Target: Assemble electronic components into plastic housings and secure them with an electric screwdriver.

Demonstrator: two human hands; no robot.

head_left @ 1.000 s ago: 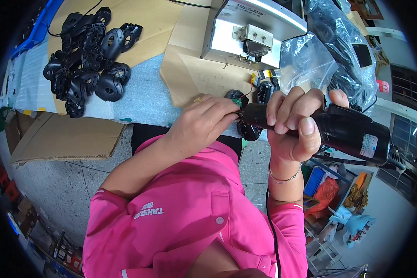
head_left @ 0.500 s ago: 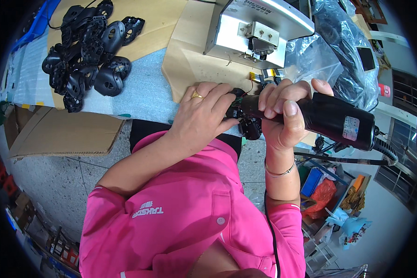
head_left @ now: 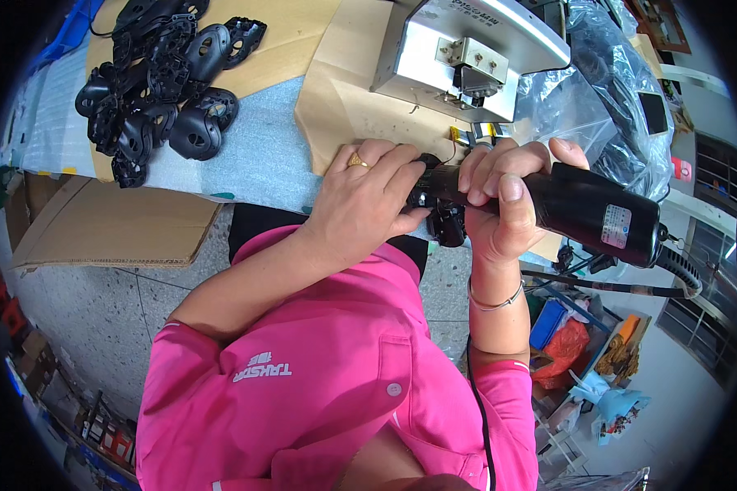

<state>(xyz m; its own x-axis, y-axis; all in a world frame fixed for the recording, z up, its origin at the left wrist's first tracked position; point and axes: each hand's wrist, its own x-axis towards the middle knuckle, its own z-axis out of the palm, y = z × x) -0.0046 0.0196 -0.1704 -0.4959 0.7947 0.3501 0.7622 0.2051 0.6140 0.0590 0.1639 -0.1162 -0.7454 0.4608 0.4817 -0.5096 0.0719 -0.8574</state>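
Note:
My right hand is wrapped round a black electric screwdriver, held nearly level with its tip pointing left. That tip meets a small black plastic housing near the table's front edge. From the other side, my left hand grips the same housing, its fingers curled over the top and the thumb below. Most of the housing is hidden by my fingers and the tool. Just beyond it lies a small battery with yellow ends and a thin red wire.
A pile of black plastic shells lies at the back left. A silver metal machine stands on brown cardboard ahead. Clear plastic bags are at the right. The screwdriver's cable runs below it. A cardboard sheet leans at lower left.
The whole view has shifted slightly, so the table things sit a little to the right. Both hands keep their hold on the housing and the screwdriver.

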